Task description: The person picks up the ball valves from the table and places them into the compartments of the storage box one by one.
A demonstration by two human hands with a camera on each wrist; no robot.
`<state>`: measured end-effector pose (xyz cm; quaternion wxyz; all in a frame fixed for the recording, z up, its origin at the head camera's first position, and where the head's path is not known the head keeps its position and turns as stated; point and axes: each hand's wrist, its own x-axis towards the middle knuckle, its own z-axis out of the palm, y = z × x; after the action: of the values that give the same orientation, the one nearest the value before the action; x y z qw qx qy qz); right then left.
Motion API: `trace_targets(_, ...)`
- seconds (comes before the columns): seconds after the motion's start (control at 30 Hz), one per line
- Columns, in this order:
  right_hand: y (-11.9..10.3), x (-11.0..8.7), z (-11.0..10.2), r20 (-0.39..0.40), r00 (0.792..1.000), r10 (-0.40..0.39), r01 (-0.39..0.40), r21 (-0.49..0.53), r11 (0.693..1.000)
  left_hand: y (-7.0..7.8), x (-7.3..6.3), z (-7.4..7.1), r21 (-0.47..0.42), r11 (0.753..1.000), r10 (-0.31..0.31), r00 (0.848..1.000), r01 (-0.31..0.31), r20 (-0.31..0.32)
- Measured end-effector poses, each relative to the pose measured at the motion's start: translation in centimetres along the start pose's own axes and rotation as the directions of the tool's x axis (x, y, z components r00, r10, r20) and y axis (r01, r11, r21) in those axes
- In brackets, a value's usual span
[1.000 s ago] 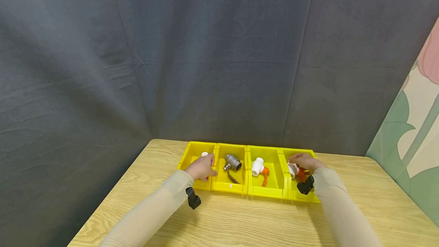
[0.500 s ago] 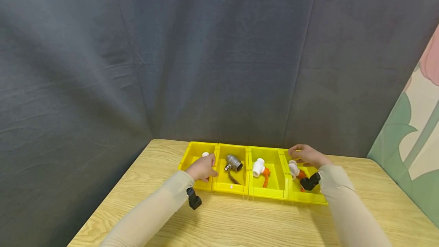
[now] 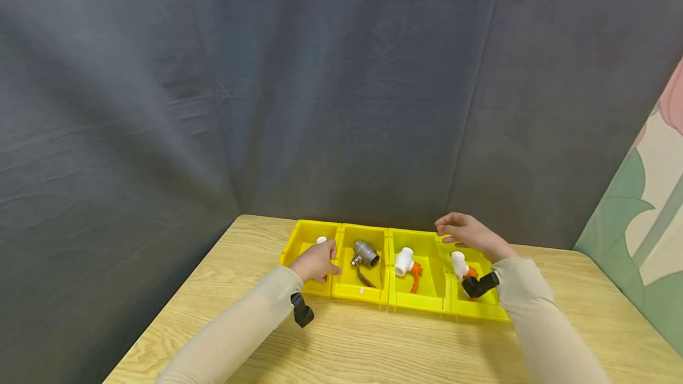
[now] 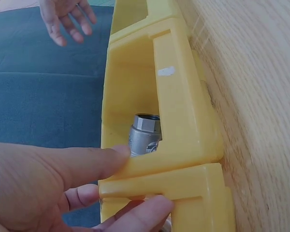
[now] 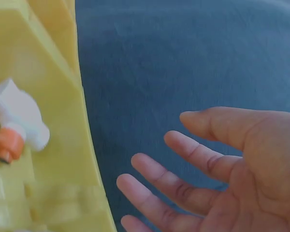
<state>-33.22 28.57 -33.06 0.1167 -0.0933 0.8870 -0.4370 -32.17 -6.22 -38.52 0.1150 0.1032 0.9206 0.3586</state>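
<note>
In the head view, my left hand [image 3: 313, 262] is at the wall between the two leftmost yellow bins. Its thumb [image 4: 104, 162] lies over the second bin's side and its fingers bend into the leftmost bin [image 3: 301, 236], gripping the wall. A white piece [image 3: 321, 240] shows partly behind that hand. The second bin [image 4: 130, 87] holds a grey metal ball valve [image 3: 366, 253]. My right hand [image 3: 472, 234] hovers with spread fingers above the back edge of the rightmost bin [image 3: 482, 308], holding nothing. Inside lies a white valve with an orange handle [image 5: 19, 113], partly covered by the wrist camera in the head view.
A white valve with an orange handle [image 3: 405, 262] lies in the third bin [image 3: 418, 301]. The bins stand in a row on a wooden table [image 3: 341, 342]. A dark grey curtain [image 3: 341, 105] hangs behind, with a floral panel [image 3: 635, 206] at the right.
My right hand has let go of the white-and-orange valve in the rightmost bin, lifting and moving back and left with its fingers spreading. My left hand stays in place.
</note>
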Motion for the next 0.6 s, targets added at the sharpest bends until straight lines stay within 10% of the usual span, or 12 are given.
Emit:
trace_targets(0.37, -1.1, -0.3, 2.3, 0.028, 0.997, -0.066, 0.067, -0.042, 0.997, 0.3, -0.8, -1.0, 0.021, 1.000, 0.014, 1.000, -0.015, 0.026)
trace_targets(0.5, -1.5, -0.3, 2.9, -0.016, 0.994, -0.106, 0.103, -0.107, 0.989, 1.2, -0.9, -2.1, 0.126, 0.986, 0.119, 0.992, -0.113, -0.041)
trace_targets(0.6, -2.0, -0.3, 3.3, -0.095, 0.984, -0.148, 0.127, -0.199, 0.972, 2.1, -0.7, -2.6, 0.256, 0.945, 0.244, 0.959, -0.202, -0.144)
